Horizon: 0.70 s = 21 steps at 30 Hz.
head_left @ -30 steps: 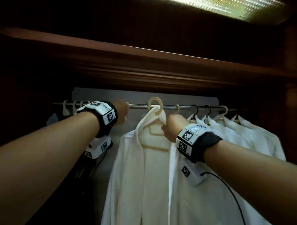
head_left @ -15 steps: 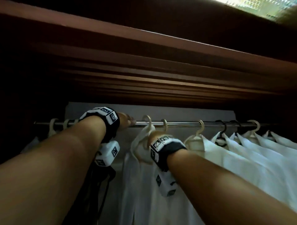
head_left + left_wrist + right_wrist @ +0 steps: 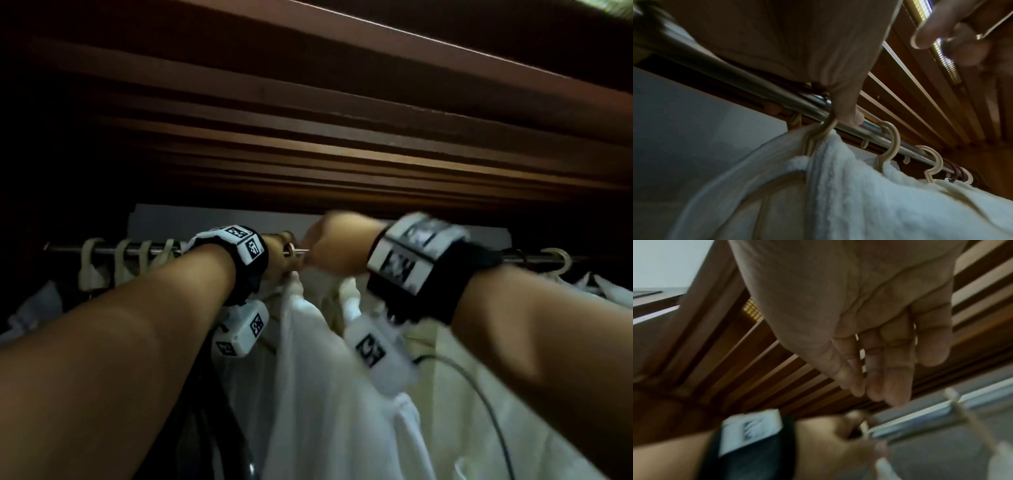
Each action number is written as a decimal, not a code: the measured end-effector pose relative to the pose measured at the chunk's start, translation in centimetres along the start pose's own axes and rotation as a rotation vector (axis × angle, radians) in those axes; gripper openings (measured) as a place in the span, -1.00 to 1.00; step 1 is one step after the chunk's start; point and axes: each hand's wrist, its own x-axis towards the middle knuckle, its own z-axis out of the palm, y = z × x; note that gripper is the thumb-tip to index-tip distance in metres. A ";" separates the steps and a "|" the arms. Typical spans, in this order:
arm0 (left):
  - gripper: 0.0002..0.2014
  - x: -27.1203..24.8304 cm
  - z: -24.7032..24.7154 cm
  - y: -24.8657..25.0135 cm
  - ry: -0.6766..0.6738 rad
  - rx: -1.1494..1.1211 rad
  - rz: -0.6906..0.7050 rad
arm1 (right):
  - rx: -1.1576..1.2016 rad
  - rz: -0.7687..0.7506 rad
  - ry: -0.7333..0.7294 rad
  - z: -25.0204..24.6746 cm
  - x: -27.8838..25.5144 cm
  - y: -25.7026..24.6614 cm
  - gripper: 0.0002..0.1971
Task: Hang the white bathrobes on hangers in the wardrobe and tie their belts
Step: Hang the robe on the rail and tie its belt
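1. Head view has both arms up at the wardrobe rail [image 3: 137, 251], so my read is we're in the hanging step: getting the loaded hanger seated on the rail. Belt tying doesn't look started, no belt visible anywhere.

2. Left hand [image 3: 278, 255] is right at the rail. From the left wrist cam its fingers are curled around the rail, right at the cream hanger hook [image 3: 827, 129], touching it. So it's gripping the rail, as far as I can tell, and steadying that hook.

3. Right hand [image 3: 869, 331] is slack: fingers nearly straight and together, holding nothing, hovering just above the rail close to the left hand. It's blurry in the head view, so probably mid-motion.

4. The white bathrobe [image 3: 849, 194] hangs off that hook directly below the left hand, collar bunched up around the hanger neck. More white bathrobes on similar hooks sit further right along the rail [image 3: 890, 141], and a few empty hooks [image 3: 92, 260] bunch at the left end.

5. Next move, I'd guess: make sure the hook is fully over the rail, let go, slide it for spacing, then drop both hands to find the belt ends. Collar looks crumpled, so straightening it first would help the robe hang square.
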 end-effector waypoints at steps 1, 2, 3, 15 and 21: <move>-0.47 -0.2 0.0 0.1 0.035 -0.042 -0.010 | 0.066 0.032 0.046 -1.8 0.1 0.7 -0.64; -0.49 -0.3 0.1 0.2 0.050 -0.063 -0.022 | 0.092 0.062 0.070 -3.2 0.5 1.9 -0.66; -0.50 -0.5 0.2 0.5 0.069 -0.083 -0.015 | 0.054 0.090 0.047 -3.9 0.4 2.7 -0.66; -0.44 -0.4 0.0 2.3 0.127 -0.043 -0.070 | -0.548 0.027 -0.098 0.7 9.3 11.0 -0.86; -0.32 1.4 -0.1 6.1 0.093 0.062 -0.106 | -0.507 0.151 -0.131 -0.7 9.5 21.0 -0.78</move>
